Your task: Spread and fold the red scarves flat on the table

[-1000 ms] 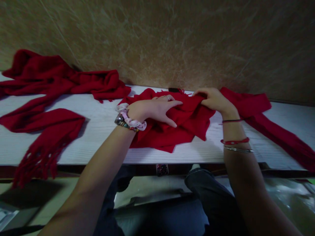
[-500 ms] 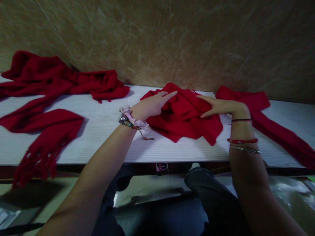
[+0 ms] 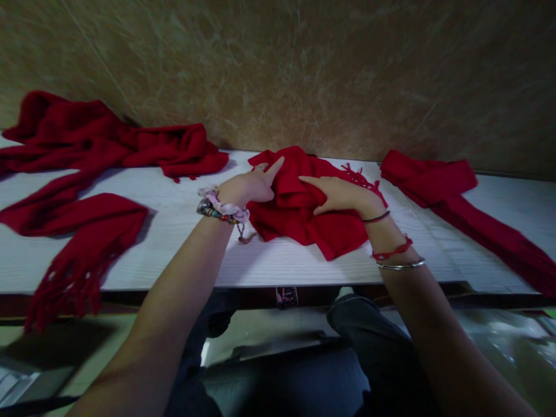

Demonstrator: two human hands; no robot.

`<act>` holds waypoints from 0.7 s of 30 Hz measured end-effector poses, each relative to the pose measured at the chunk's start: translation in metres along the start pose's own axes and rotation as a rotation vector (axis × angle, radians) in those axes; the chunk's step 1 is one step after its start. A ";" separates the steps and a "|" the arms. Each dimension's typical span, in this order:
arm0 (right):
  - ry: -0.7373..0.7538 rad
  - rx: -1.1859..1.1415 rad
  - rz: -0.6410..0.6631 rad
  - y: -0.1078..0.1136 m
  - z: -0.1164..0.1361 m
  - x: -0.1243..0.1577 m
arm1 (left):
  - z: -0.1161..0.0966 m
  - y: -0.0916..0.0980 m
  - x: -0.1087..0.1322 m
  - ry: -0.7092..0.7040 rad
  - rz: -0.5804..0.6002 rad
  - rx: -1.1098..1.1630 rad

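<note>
A bunched red scarf [image 3: 295, 182] lies in loose folds on the white board in front of me. My left hand [image 3: 254, 186] rests on its left side, index finger pointing up and away, the fingers apart; some of them are hidden. On the right part of the same scarf lies my right hand [image 3: 343, 195], its forefinger and thumb spread over the folds and its other fingers out of sight. Neither hand shows a closed grip. Fringe sticks out beyond the right hand, at the scarf's upper right.
Another red scarf [image 3: 108, 139] spreads over the left, its fringed end hanging past the front edge of the white board [image 3: 186, 255]. To the right, a folded red scarf [image 3: 438, 182] trails toward that edge. A brown marbled wall [image 3: 278, 75] rises behind.
My right hand has moved left with the scarf's right side, bunching it narrower and exposing fringe. My left hand has shifted slightly left. The scarves on either side have stayed put.
</note>
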State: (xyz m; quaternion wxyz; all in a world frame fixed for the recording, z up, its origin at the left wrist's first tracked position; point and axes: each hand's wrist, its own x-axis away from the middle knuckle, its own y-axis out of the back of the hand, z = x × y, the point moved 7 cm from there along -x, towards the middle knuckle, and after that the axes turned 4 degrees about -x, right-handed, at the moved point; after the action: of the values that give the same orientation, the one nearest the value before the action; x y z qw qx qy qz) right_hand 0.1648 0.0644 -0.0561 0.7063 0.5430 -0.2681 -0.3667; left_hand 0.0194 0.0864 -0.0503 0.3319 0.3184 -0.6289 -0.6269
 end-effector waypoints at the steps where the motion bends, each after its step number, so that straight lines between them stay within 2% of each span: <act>1: -0.005 0.016 -0.034 0.002 0.000 0.000 | 0.002 -0.001 0.000 0.044 0.020 0.009; 4: -0.010 -0.001 -0.143 0.011 -0.004 0.002 | 0.007 0.003 0.005 0.190 0.055 0.030; 7: 0.014 -0.113 -0.254 0.025 -0.011 0.007 | 0.006 0.014 0.010 0.262 -0.005 0.039; 10: 0.002 -0.284 -0.463 0.045 -0.028 0.013 | -0.006 0.026 0.006 0.192 -0.138 0.080; 12: -0.092 -0.447 -0.622 0.054 -0.052 0.019 | -0.016 0.030 0.002 0.123 -0.209 0.127; 14: -0.240 -0.624 -0.715 0.052 -0.078 0.025 | -0.024 0.031 -0.002 0.089 -0.248 0.178; 17: -0.436 -0.750 -0.678 0.033 -0.106 0.027 | -0.028 0.023 -0.005 0.082 -0.234 0.250; 19: -0.498 -0.686 -0.645 0.026 -0.113 0.028 | -0.029 0.010 -0.007 0.049 -0.147 0.267; 21: -0.482 -0.548 -0.648 0.028 -0.111 0.028 | -0.028 -0.004 -0.008 0.002 -0.062 0.242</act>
State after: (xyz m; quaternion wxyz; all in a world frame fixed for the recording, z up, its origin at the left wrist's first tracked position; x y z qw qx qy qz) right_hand 0.2742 0.1090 -0.0594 0.5906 0.2921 -0.1349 -0.7400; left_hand 0.0469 0.0770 -0.0547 0.2720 0.3761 -0.6894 -0.5562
